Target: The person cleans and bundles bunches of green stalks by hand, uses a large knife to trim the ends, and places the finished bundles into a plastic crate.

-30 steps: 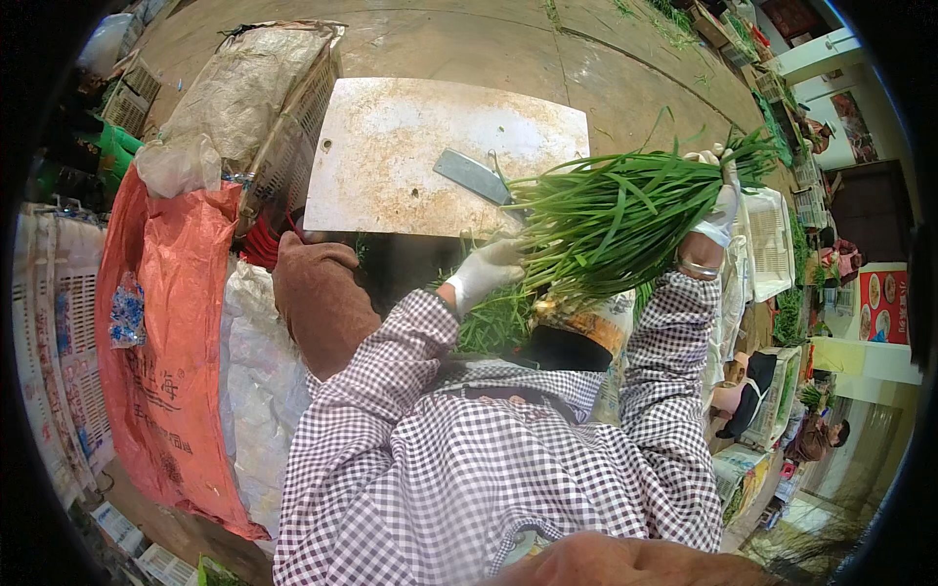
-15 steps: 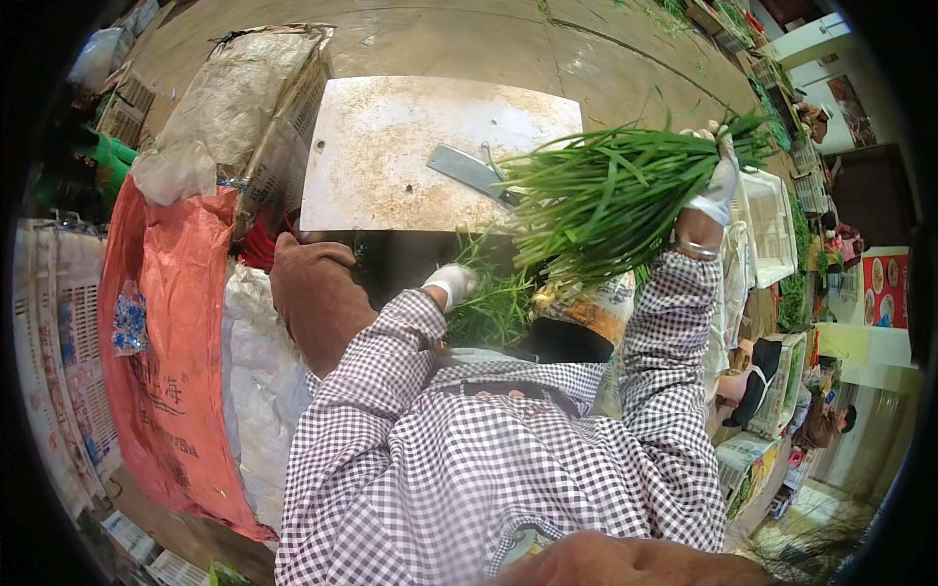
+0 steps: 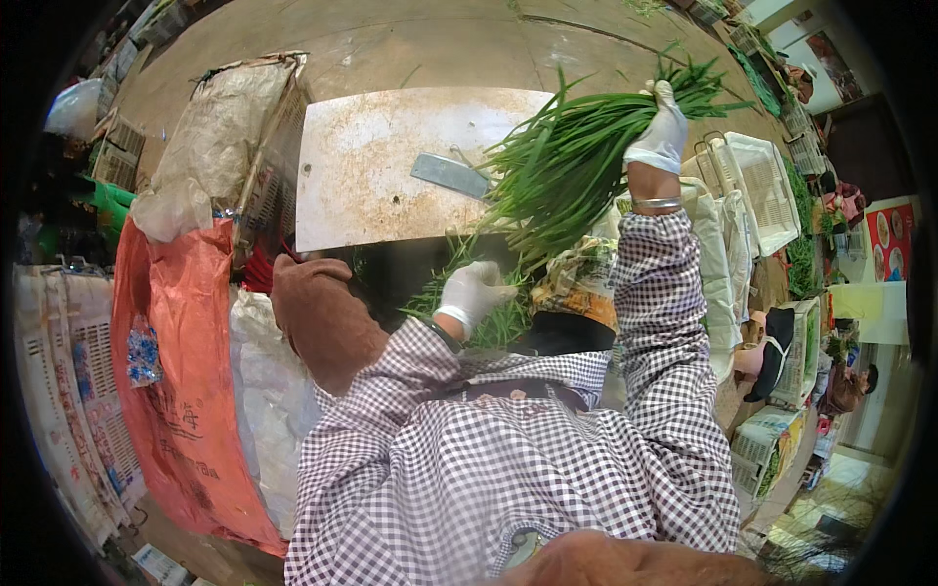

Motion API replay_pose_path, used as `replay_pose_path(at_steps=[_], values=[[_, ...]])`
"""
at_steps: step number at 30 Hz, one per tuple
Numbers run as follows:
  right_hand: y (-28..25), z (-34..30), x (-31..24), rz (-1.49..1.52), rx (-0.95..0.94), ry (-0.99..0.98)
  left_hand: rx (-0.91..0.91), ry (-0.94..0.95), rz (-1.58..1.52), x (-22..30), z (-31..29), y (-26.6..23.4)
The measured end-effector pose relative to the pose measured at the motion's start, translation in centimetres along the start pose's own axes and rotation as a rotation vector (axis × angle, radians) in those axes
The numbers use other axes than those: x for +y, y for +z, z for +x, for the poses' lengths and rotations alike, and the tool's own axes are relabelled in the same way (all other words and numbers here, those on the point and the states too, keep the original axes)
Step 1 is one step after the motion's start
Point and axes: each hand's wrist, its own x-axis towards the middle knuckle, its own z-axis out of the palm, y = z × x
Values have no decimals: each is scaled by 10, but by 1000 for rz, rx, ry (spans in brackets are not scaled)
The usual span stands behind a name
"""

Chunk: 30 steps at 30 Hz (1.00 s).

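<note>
My right hand (image 3: 662,127), in a white glove, grips a large bunch of chives (image 3: 572,151) near one end and holds it up at the right. Its long green leaves fan out to the left and hang down past the edge of a stained white board (image 3: 366,176). My left hand (image 3: 474,295), also gloved, is low in front of my body with the fingers drawn together. Whatever they may pinch is too small to make out. Loose green stalks (image 3: 508,317) lie around and below it. A flat metal blade (image 3: 449,176) rests on the board, partly beside the leaves.
At the left stand an orange-red woven sack (image 3: 186,391) and a crate covered with pale sacking (image 3: 230,122). A brown cloth-like cover (image 3: 327,317) bulges beside my left forearm. White plastic baskets (image 3: 762,195) stand at the right. Farther right, people sit among crates of greens.
My right hand has moved left and slightly away from me, carrying the bunch. My left hand has shifted a little to the right, and its fingers now show more clearly.
</note>
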Motion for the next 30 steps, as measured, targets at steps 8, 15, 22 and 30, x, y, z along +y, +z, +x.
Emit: replay_pose_path(at_steps=[8,15,22,30], values=[[20,3,18,72,31,18,510,527,108,29,20,24],[40,-4,79,-136,-109,-254,431,181,492,20,52,3],[62,-65,88,-368,-189,-267,1011,491,220,108,38,-24],[75,-136,76,-921,-790,-547,734,379,-103,26,115,-95]])
